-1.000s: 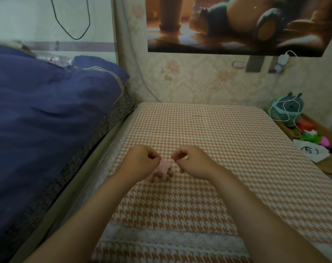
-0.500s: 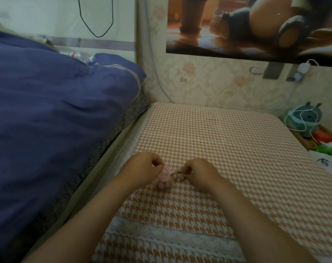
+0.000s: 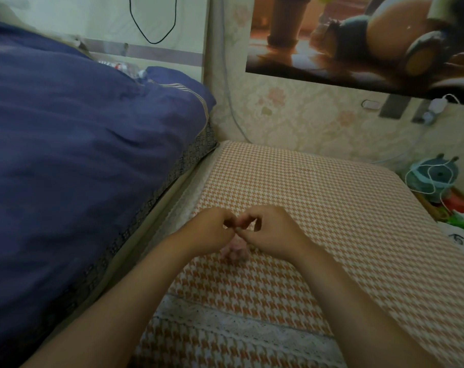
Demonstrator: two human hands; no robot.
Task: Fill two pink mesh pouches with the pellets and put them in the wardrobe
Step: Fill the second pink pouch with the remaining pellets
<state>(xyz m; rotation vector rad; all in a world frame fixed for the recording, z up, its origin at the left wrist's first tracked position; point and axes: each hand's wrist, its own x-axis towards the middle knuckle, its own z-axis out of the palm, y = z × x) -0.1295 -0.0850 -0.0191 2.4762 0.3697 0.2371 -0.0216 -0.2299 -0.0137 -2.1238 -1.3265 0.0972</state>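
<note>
Left hand point(image 3: 212, 232) and right hand point(image 3: 274, 232) were bunched up knuckle to knuckle, fingers curled and fingertips pinching the top of the pink pouch point(image 3: 235, 251). The pouch sat on the houndstooth cloth point(image 3: 318, 208) right under them, mostly hidden, and honestly too blurry to tell if it was a string they'd pinched. A blue duvet point(image 3: 79, 155) lay off to the left, and a poster point(image 3: 358, 41) was on the wall behind.
</note>
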